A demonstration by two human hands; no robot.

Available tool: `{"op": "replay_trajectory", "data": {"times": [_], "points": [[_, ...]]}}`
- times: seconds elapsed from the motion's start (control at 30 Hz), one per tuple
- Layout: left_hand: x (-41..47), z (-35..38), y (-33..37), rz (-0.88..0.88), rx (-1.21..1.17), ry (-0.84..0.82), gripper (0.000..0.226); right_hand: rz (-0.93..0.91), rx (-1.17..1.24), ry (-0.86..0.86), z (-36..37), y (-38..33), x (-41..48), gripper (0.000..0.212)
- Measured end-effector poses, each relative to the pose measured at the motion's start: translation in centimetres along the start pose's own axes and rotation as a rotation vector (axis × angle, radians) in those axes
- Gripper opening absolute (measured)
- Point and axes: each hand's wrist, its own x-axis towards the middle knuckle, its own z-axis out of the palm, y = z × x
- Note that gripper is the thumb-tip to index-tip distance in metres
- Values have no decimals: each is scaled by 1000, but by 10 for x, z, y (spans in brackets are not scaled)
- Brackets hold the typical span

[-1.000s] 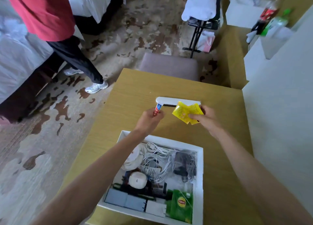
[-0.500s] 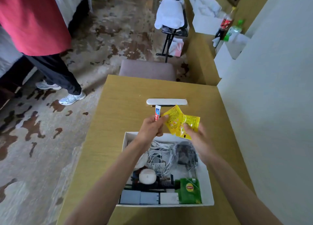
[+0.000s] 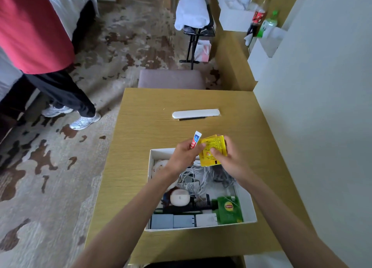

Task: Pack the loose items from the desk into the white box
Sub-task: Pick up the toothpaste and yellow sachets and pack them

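The white box (image 3: 246, 202) stands on the wooden desk (image 3: 145, 126), near its front edge, filled with cables, a green tea packet, a round white device and small boxes. Over the box's far edge, my left hand (image 3: 183, 156) grips a small red-and-white tube (image 3: 195, 139) and touches the top edge of the yellow sachets (image 3: 213, 151). My right hand (image 3: 228, 159) pinches those sachets from the right. A long white case (image 3: 195, 113) lies on the desk beyond my hands.
A padded chair (image 3: 171, 79) is pushed in at the desk's far side. A person in a red top (image 3: 34, 30) stands on the patterned carpet at the left. A white wall (image 3: 322, 106) borders the desk's right side. Bottles (image 3: 259, 15) stand far right.
Both hands have drawn back from the white case toward the box, carrying the tube and sachets. My left hand now also touches the sachets.
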Motion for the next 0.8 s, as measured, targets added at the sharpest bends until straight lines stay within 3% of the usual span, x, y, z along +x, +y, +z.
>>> {"op": "replay_trajectory", "data": {"times": [0.17,0.3,0.4,0.63,0.8], "points": [[-2,13,1,-6,70,25,36,26,-39,-55,-9,3,-9,46],[-4,16,4,-22,142,-24,37,-106,-334,-85,-28,2,-17,62],[-8,20,6,-21,211,-97,39,-222,-571,-166,-43,-4,-13,51],[-12,32,-8,-44,581,-216,31,-211,-969,-413,-61,-5,-7,15],[-17,44,-28,-79,739,-239,31,-209,-1087,-498,-59,20,-20,11]]}}
